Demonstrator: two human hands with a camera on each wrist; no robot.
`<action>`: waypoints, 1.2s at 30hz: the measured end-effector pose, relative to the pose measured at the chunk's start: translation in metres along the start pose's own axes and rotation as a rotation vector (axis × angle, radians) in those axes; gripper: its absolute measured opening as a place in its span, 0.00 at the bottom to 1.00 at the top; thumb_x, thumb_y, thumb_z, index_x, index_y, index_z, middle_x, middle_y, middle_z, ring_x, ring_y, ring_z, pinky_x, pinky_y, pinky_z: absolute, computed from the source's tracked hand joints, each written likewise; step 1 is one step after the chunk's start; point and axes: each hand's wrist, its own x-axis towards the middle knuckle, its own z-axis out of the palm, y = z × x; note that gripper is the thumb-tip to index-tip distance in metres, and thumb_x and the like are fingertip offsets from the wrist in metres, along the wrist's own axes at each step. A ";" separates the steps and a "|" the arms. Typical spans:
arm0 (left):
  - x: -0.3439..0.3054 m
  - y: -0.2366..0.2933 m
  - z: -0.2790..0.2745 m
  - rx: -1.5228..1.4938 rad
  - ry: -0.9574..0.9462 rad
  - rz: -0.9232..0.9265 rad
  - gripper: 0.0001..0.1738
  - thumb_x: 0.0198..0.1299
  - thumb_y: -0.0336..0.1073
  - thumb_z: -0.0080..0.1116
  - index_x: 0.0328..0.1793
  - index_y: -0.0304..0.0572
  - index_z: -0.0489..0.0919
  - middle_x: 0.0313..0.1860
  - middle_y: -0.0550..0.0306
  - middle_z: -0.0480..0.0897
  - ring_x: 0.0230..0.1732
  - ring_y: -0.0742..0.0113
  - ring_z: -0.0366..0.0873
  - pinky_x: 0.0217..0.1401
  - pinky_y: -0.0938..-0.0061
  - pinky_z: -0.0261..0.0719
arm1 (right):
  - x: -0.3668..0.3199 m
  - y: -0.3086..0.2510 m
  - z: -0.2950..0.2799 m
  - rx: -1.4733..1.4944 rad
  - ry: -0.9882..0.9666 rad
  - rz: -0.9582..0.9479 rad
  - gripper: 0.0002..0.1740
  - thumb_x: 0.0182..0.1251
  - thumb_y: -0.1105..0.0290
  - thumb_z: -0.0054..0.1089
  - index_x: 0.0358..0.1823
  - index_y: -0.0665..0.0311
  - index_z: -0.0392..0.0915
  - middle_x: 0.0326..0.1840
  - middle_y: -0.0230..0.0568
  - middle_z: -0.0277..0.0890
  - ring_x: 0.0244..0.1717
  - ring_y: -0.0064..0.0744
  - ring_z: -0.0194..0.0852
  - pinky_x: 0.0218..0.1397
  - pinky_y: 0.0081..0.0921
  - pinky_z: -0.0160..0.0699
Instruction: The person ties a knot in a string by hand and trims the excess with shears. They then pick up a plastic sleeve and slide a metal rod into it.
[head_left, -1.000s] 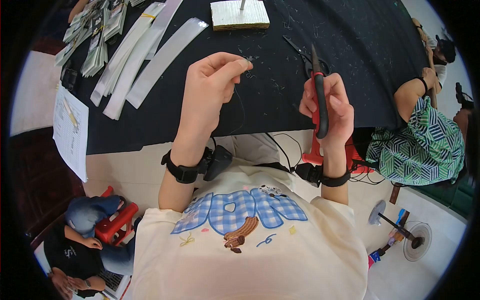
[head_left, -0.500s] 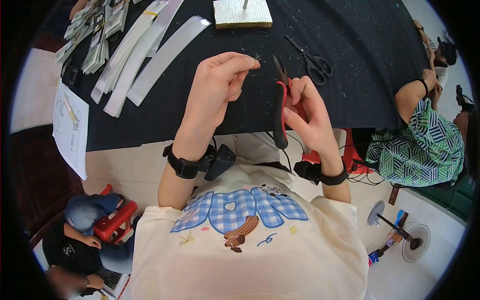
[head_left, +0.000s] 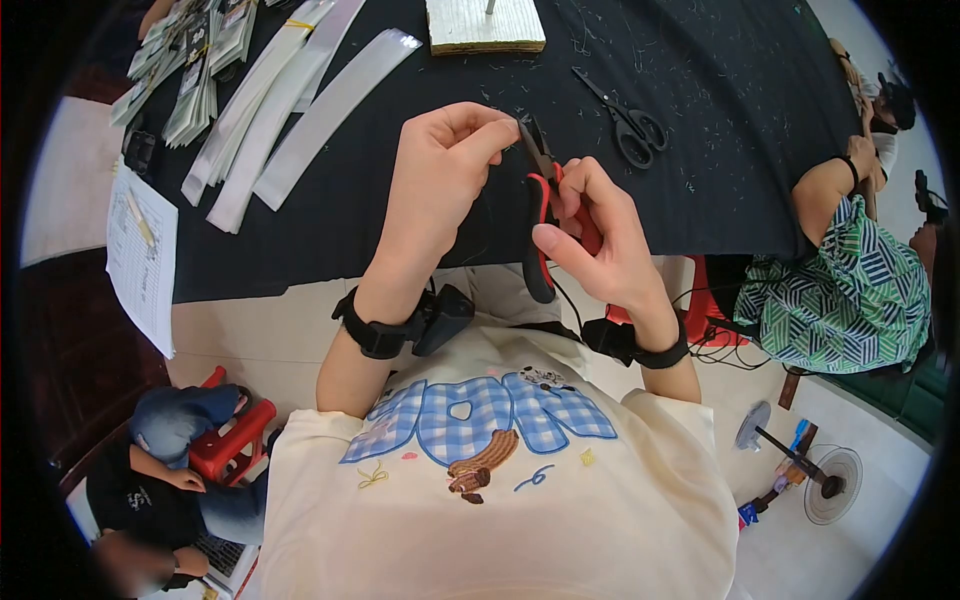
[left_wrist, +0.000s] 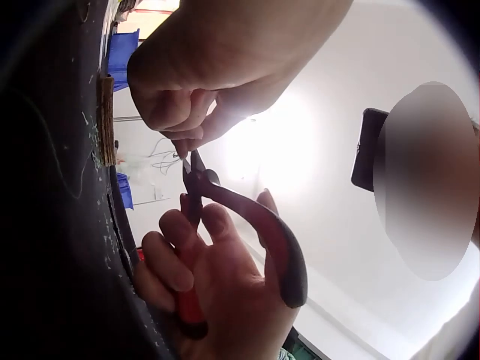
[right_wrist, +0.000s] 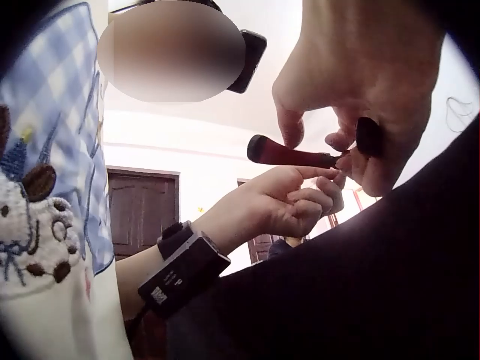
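Note:
Over the black cloth, my left hand (head_left: 435, 165) pinches something very small between thumb and forefinger; thin wire-like loops (left_wrist: 166, 159) stick out beside those fingertips in the left wrist view. My right hand (head_left: 610, 240) holds pliers (head_left: 538, 235) with red and black handles, fingers around one handle and the thumb near the other. The pliers' slim dark jaws stand slightly apart, their tips right at the left fingertips. What is pinched is mostly hidden by the fingers.
Black scissors (head_left: 632, 130) lie on the cloth, right of the pliers. A white-topped cardboard block (head_left: 485, 30) with an upright rod stands at the back. Long pale strips (head_left: 335, 120) and a written sheet (head_left: 140, 265) lie left. Thread scraps dot the cloth. Another person (head_left: 840, 280) sits at right.
My right hand has brought the pliers leftward from beside the scissors to the left fingertips, turning them to point up-left. The left hand has shifted slightly right, still pinching.

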 end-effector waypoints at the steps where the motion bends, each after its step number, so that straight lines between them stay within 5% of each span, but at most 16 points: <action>1: 0.000 0.000 0.000 0.000 0.000 0.000 0.08 0.50 0.32 0.57 0.31 0.33 0.80 0.19 0.65 0.72 0.16 0.85 0.61 0.17 0.88 0.53 | 0.000 0.001 0.001 -0.018 0.015 -0.007 0.18 0.50 0.66 0.63 0.27 0.63 0.60 0.22 0.31 0.55 0.20 0.19 0.50 0.21 0.16 0.51; 7: 0.000 -0.003 -0.001 0.095 0.002 0.043 0.08 0.50 0.32 0.57 0.30 0.32 0.80 0.19 0.64 0.74 0.19 0.83 0.64 0.20 0.87 0.58 | 0.002 -0.001 0.000 -0.091 0.035 -0.025 0.22 0.47 0.63 0.67 0.26 0.61 0.58 0.20 0.30 0.54 0.18 0.20 0.49 0.19 0.17 0.50; 10: 0.000 -0.006 0.000 0.171 -0.002 0.113 0.06 0.53 0.31 0.58 0.33 0.35 0.80 0.18 0.69 0.69 0.13 0.88 0.55 0.13 0.88 0.45 | 0.002 -0.002 0.002 -0.109 0.048 -0.007 0.23 0.44 0.63 0.68 0.25 0.60 0.57 0.20 0.31 0.54 0.18 0.20 0.49 0.19 0.17 0.50; 19: -0.001 -0.006 -0.002 0.309 -0.002 0.197 0.07 0.53 0.33 0.57 0.33 0.35 0.80 0.19 0.68 0.71 0.16 0.87 0.58 0.17 0.88 0.50 | 0.001 0.000 0.002 -0.092 0.060 0.017 0.18 0.43 0.71 0.59 0.25 0.62 0.55 0.20 0.32 0.52 0.17 0.21 0.48 0.19 0.19 0.49; 21: -0.002 -0.003 -0.001 0.321 0.007 0.185 0.08 0.52 0.31 0.56 0.30 0.31 0.79 0.16 0.67 0.72 0.18 0.85 0.63 0.19 0.86 0.58 | 0.001 -0.001 0.002 -0.110 0.057 0.002 0.17 0.43 0.72 0.58 0.25 0.63 0.54 0.20 0.33 0.52 0.17 0.21 0.48 0.19 0.20 0.49; 36: -0.003 -0.009 0.005 0.391 0.029 0.306 0.05 0.54 0.28 0.56 0.30 0.32 0.78 0.21 0.68 0.74 0.19 0.88 0.61 0.19 0.88 0.55 | -0.001 0.002 0.004 -0.031 0.093 0.043 0.17 0.42 0.74 0.57 0.24 0.62 0.53 0.19 0.32 0.52 0.16 0.20 0.47 0.19 0.19 0.48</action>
